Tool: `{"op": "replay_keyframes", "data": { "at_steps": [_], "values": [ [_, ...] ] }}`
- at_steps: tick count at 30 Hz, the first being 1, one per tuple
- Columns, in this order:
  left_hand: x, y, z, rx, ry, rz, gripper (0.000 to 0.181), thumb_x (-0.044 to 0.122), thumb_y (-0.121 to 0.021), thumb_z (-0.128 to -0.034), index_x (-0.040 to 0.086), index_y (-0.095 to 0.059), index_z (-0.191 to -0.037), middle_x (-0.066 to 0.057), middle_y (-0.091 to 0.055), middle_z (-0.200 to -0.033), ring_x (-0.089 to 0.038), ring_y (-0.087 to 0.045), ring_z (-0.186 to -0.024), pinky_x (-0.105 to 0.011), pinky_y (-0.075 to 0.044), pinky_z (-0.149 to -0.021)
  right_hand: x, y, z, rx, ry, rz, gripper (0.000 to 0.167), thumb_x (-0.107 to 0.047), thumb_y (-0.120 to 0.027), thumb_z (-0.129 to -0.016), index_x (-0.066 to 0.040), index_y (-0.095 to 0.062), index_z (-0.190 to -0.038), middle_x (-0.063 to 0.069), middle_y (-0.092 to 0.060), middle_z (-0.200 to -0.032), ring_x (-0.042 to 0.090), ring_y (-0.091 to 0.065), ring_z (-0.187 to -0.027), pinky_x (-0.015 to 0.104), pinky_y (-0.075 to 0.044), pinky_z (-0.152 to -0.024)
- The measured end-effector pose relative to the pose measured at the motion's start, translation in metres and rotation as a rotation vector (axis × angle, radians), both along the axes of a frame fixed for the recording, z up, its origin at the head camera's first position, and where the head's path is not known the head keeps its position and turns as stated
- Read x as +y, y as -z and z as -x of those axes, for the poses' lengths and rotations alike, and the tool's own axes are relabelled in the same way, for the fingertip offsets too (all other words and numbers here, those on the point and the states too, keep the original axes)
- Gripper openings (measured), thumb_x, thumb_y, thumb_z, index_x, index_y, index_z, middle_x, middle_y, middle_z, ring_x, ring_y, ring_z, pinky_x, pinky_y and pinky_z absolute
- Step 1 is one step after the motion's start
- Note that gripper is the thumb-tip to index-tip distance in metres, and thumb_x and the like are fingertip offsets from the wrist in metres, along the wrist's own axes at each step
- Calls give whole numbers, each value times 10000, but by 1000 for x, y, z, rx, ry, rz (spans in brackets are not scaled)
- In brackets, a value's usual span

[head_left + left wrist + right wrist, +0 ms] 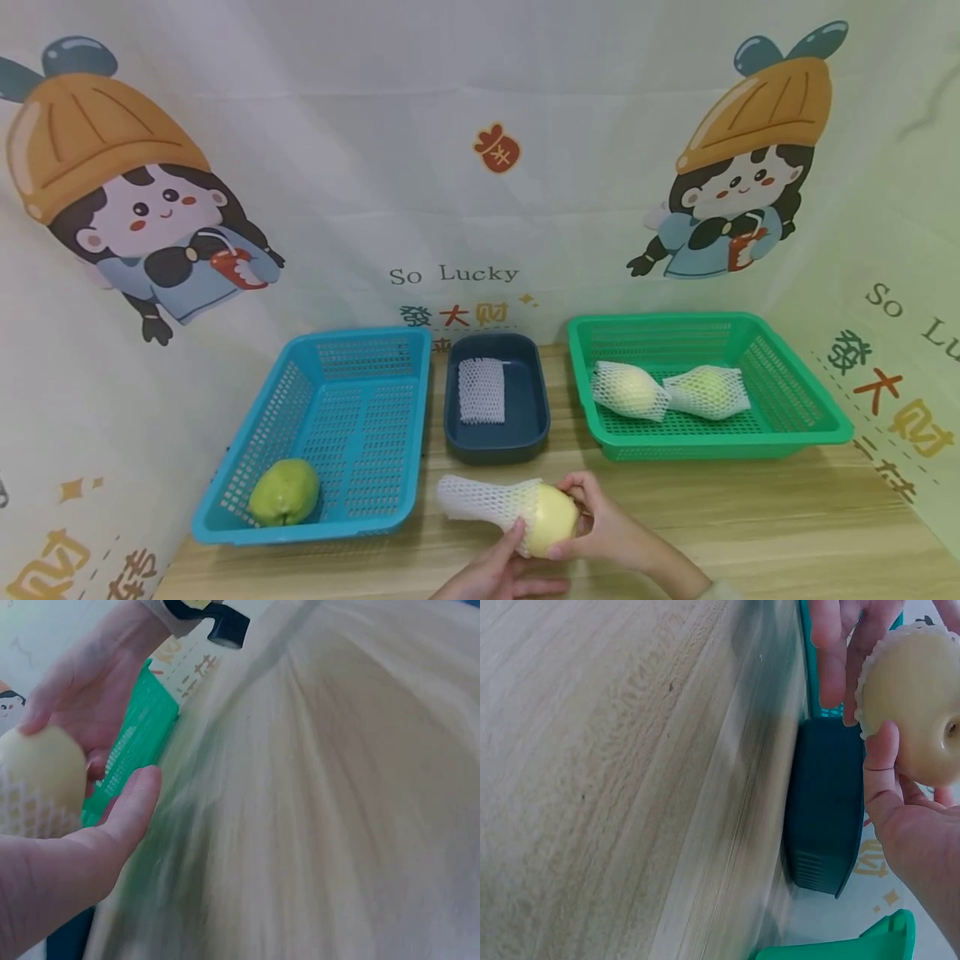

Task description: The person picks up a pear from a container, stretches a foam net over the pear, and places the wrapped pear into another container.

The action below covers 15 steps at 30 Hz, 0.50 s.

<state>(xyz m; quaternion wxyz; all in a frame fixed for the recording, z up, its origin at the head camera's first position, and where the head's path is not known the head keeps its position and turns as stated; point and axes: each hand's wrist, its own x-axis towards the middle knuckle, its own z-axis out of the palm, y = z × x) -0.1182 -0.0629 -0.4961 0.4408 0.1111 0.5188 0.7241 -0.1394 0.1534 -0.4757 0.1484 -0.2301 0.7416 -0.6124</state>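
Fingers (883, 754) grip fruit (553, 521) — green basket (697, 446) holds two netted fruits (632, 392).

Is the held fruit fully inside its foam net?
No, only partly in: the foam net covers one end of the fruit, while its other end shows bare.

Right hand (94, 694) holds pale fruit (51, 759), partly in white net (30, 806); left hand (79, 862) beside, contact unclear.

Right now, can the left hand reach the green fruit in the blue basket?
Probably yes: nothing covers the green fruit in the open blue basket, but the left hand would first have to leave the yellow fruit.
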Motion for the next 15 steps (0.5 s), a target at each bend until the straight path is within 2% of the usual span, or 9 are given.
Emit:
{"op": "replay_keyframes", "data": {
  "at_steps": [3, 5, 7, 9, 11, 13, 15],
  "values": [
    [-7, -4, 0, 12, 14, 40, 842, 626, -148, -938, -42, -95, -1449, -306, -312, -1429, -454, -392, -1268, -550, -349, -1022, 2, -1, 0, -24, -12, -1, 769, -133, -749, -769, 54, -246, -1320, 282, -376, -1319, 203, -459, -1102, 228, -482, -849],
    [-14, -7, 0, 16, -22, 77, 869, 637, -150, -931, -47, -33, -1454, -320, -279, -1438, -476, -382, -1264, -563, -345, -1018, 5, -3, 0, -57, -20, -6, 800, -148, -742, -780, 49, -241, -1372, 275, -364, -1333, 229, -455, -1115, 230, -482, -852],
    [-20, -8, -1, 32, -119, 114, 891, 628, -178, -935, -84, 6, -1438, -350, -235, -1437, -499, -381, -1251, -568, -363, -999, 8, -5, 0, -104, -26, -14, 806, -169, -737, -788, 30, -252, -1400, 256, -373, -1337, 229, -472, -1117, 230, -481, -850],
    [-26, -9, 0, 85, -242, 156, 887, 594, -201, -951, -121, 43, -1416, -396, -199, -1418, -525, -370, -1240, -561, -383, -984, 12, -7, 1, -135, -43, -2, 801, -176, -728, -796, 34, -258, -1409, 259, -380, -1339, 225, -485, -1114, 243, -490, -844],
    [-31, -9, 2, 154, -351, 204, 854, 543, -205, -974, -165, 31, -1390, -432, -179, -1392, -549, -353, -1232, -545, -393, -983, 18, -9, 2, -149, -72, 25, 787, -168, -716, -804, 50, -260, -1408, 259, -382, -1348, 211, -504, -1110, 259, -498, -844],
    [-35, -8, 4, 231, -434, 237, 796, 485, -196, -996, -189, 4, -1369, -449, -174, -1363, -556, -337, -1233, -532, -396, -987, 23, -12, 4, -152, -107, 49, 772, -153, -699, -813, 65, -254, -1405, 240, -393, -1348, 185, -511, -1104, 271, -501, -849],
    [-37, -8, 6, 301, -506, 260, 720, 413, -191, -1016, -209, -62, -1355, -433, -253, -1331, -504, -408, -1209, -506, -411, -985, 29, -14, 5, -155, -143, 71, 760, -132, -685, -818, 81, -246, -1400, 205, -406, -1340, 162, -513, -1098, 281, -501, -854]
  ]
}}
